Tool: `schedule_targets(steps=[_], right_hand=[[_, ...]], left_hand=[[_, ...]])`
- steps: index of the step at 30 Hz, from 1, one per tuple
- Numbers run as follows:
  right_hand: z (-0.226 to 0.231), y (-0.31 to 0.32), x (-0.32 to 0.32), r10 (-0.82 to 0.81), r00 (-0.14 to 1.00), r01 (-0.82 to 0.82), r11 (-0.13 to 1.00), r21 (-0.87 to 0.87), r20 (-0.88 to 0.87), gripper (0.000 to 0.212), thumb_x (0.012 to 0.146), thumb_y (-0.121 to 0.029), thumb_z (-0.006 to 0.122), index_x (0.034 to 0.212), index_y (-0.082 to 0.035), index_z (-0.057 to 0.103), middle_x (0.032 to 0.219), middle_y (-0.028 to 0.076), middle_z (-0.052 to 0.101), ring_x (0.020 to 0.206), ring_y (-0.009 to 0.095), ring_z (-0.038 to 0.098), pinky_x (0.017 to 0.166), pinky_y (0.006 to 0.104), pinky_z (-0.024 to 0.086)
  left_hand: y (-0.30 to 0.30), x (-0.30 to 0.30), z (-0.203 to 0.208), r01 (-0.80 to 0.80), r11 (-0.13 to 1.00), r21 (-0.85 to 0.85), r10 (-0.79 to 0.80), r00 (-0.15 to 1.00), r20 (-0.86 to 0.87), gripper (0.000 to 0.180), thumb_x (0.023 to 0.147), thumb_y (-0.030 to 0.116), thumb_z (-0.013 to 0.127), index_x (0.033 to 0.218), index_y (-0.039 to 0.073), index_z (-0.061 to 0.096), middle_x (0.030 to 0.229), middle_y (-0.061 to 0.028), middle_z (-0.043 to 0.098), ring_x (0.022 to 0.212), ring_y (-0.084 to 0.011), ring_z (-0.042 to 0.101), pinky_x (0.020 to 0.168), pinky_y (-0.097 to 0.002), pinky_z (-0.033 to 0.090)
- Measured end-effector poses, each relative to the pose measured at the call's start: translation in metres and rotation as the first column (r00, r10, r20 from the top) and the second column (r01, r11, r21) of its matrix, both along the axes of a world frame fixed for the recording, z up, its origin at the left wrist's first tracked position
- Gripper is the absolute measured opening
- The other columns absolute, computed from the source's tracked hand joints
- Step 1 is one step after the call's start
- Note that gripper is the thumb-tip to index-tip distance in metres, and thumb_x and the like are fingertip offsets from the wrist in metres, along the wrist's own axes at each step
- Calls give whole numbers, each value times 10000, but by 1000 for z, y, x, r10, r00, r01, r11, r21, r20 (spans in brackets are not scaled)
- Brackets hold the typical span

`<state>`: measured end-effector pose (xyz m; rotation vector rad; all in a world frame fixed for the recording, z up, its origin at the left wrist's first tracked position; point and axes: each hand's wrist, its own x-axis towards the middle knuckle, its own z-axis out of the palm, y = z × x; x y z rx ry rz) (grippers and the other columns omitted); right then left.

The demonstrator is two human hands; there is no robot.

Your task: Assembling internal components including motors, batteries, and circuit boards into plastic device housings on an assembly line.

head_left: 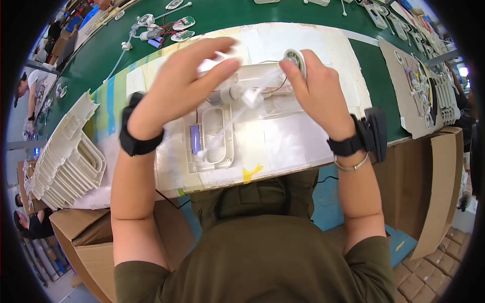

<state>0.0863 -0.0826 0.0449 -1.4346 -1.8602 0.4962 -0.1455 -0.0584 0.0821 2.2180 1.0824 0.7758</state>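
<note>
My right hand pinches a small round white part with a grey-green face, held upright above the board. Thin dark wires run near it toward a white plastic piece. My left hand hovers to the left, blurred, its thumb and fingers apart. Below and between the hands, a translucent white rod with a knobby joint is smeared by motion. Under it lies a white plastic housing with an oval opening; a purple cylindrical battery sits in its left side. A grey-white cylinder is partly hidden by my left hand.
Nested white housings stand at the left edge of the paper-covered board. Wired assemblies lie on the green table beyond. At right is a cardboard sheet with parts. Cardboard boxes flank me.
</note>
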Motion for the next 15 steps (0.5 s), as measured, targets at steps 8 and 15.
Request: schedule_targets(steps=[8, 15], right_hand=[[-23, 40, 18, 91, 988, -44, 942, -332, 125, 519, 885, -446, 514, 771, 59, 546, 704, 244, 589, 640, 391, 572, 634, 427, 461], [-30, 22, 3, 18, 932, 70, 971, -230, 363, 501, 889, -447, 514, 789, 43, 544, 688, 239, 595, 689, 419, 593, 642, 442, 476]], left_hand=[[-15, -42, -54, 34, 971, 236, 80, 885, -459, 701, 709, 367, 742, 1257, 9, 491, 1224, -169, 538, 1044, -350, 532, 891, -395, 452], [-25, -39, -54, -15, 968, 249, 137, 866, -481, 710, 679, 365, 755, 1247, 20, 505, 1220, -126, 545, 986, -314, 538, 856, -376, 469]])
